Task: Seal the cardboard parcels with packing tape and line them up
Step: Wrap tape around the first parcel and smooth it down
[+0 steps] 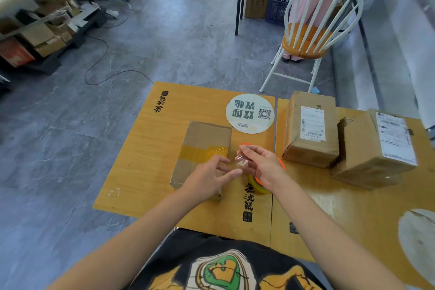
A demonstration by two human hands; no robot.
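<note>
A cardboard parcel lies on the yellow wooden table with a band of yellowish tape across its top. My left hand hovers over its near right corner, fingers spread and relaxed. My right hand pinches a crumpled scrap of clear tape just right of the parcel. Under my right hand sits the tape roll with an orange dispenser rim. Two more parcels with shipping labels stand to the right: one upright, one leaning against it with a torn flap.
A round white sticker with a QR code lies on the table behind the parcel. A white spindle chair with an orange seat stands beyond the table. Shelves of boxes line the far left; a cable runs across the grey floor.
</note>
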